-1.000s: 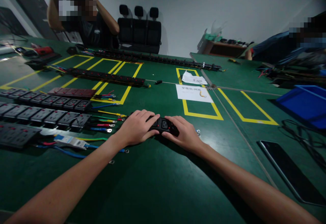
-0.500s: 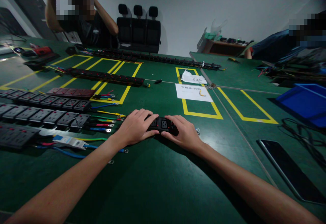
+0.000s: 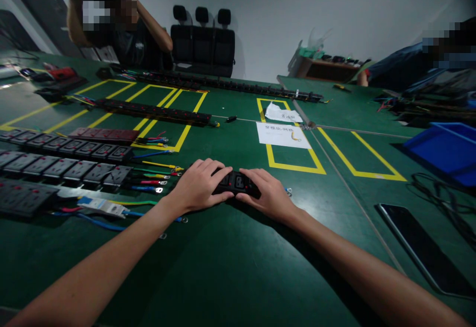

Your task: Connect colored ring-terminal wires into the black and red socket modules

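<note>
A short black socket strip (image 3: 239, 182) with small red marks lies on the green table (image 3: 223, 267) in front of me. My left hand (image 3: 201, 184) is closed around its left end, thumb along the near side and fingers over the far side. Around the right end my right hand (image 3: 269, 193) is closed in the same way. Both hands cover the strip's ends; only its middle shows between them. A ring terminal (image 3: 289, 191) sticks out just right of my right hand. Left of my left hand are coloured wires with ring terminals (image 3: 159, 190).
Rows of socket strips (image 3: 74, 169) fill the left side. Longer strips (image 3: 156, 112) lie farther back. Paper sheets (image 3: 282, 135) rest beyond my hands. At the right are a phone (image 3: 420, 243), black cables and a blue bin (image 3: 442, 151). Two people (image 3: 137, 44) are across the table.
</note>
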Demonstrator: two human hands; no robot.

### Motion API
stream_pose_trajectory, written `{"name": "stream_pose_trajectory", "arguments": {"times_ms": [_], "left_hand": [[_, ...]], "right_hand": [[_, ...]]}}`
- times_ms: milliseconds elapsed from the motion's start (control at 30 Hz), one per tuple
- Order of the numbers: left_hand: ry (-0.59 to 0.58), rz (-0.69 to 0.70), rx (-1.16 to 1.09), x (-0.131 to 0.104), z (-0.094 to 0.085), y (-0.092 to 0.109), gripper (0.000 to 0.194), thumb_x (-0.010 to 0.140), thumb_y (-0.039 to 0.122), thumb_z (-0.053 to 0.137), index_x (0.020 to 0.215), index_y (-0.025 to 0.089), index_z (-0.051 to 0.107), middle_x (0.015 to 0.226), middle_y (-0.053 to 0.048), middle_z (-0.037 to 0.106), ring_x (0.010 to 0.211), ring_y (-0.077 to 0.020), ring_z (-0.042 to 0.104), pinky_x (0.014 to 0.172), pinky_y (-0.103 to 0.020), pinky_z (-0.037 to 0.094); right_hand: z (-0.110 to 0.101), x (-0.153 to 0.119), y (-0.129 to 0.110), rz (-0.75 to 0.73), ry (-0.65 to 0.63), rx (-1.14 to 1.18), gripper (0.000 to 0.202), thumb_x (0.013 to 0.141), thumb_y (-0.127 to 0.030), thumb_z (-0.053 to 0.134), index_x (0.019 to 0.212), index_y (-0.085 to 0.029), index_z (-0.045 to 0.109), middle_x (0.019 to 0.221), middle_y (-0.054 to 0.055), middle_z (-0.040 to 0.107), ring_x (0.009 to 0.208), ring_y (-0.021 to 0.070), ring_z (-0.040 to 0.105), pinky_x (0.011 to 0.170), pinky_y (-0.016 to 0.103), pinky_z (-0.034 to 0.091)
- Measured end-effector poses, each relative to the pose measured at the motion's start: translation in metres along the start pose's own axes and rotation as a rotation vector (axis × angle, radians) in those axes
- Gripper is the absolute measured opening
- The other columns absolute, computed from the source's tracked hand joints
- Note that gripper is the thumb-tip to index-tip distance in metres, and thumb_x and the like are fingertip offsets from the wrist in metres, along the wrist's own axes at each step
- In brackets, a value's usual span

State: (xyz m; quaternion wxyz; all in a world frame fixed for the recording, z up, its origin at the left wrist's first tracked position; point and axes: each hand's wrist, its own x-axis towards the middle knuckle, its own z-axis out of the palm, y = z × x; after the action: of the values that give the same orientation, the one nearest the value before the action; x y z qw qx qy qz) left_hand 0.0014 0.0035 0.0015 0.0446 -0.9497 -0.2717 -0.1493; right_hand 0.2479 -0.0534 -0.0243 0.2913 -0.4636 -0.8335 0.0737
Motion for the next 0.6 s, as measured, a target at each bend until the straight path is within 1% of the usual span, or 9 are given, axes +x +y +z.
{"name": "stream_pose_trajectory", "arguments": {"times_ms": [167, 300, 400, 600], "left_hand": [[-0.001, -0.002, -0.004, -0.0004, -0.0004, -0.0001, 0.06, 0.097, 0.054, 0.057, 0.139, 0.01, 0.057, 0.123, -0.017, 0.064, 0.108, -0.0319, 0.058, 0.09, -0.046, 0.045], [-0.023, -0.006, -0.004, 0.0002, -0.0039, -0.0016, 0.058, 0.098, 0.054, 0.056, 0.139, 0.011, 0.057, 0.123, -0.017, 0.064, 0.109, -0.0314, 0.058, 0.09, -0.045, 0.046], [-0.038, -0.009, -0.013, 0.0007, -0.0068, -0.0037, 0.057, 0.099, 0.054, 0.055, 0.139, 0.013, 0.057, 0.124, -0.016, 0.063, 0.11, -0.0309, 0.058, 0.09, -0.044, 0.046], [-0.048, -0.008, -0.019, 0.0014, -0.0077, -0.0038, 0.058, 0.099, 0.054, 0.056, 0.14, 0.014, 0.056, 0.126, -0.016, 0.063, 0.11, -0.0306, 0.058, 0.091, -0.044, 0.046]], "right_hand": [[-0.0008, 0.0002, -0.002, 0.015, -0.003, -0.013, 0.054, 0.095, -0.048, 0.062, 0.141, -0.019, 0.055, 0.125, 0.015, 0.068, 0.112, 0.0299, 0.065, 0.094, 0.048, 0.055], [-0.0028, 0.0013, -0.0052, 0.043, -0.029, -0.036, 0.052, 0.097, -0.048, 0.06, 0.139, -0.019, 0.054, 0.127, 0.016, 0.067, 0.113, 0.0304, 0.064, 0.095, 0.048, 0.055], [-0.0043, 0.002, -0.0068, 0.065, -0.045, -0.048, 0.051, 0.097, -0.048, 0.058, 0.14, -0.02, 0.054, 0.127, 0.015, 0.067, 0.113, 0.0308, 0.064, 0.094, 0.049, 0.055], [-0.0039, 0.003, -0.006, 0.055, -0.062, -0.055, 0.052, 0.097, -0.049, 0.058, 0.14, -0.02, 0.053, 0.125, 0.015, 0.067, 0.111, 0.0303, 0.063, 0.093, 0.048, 0.054]]}}
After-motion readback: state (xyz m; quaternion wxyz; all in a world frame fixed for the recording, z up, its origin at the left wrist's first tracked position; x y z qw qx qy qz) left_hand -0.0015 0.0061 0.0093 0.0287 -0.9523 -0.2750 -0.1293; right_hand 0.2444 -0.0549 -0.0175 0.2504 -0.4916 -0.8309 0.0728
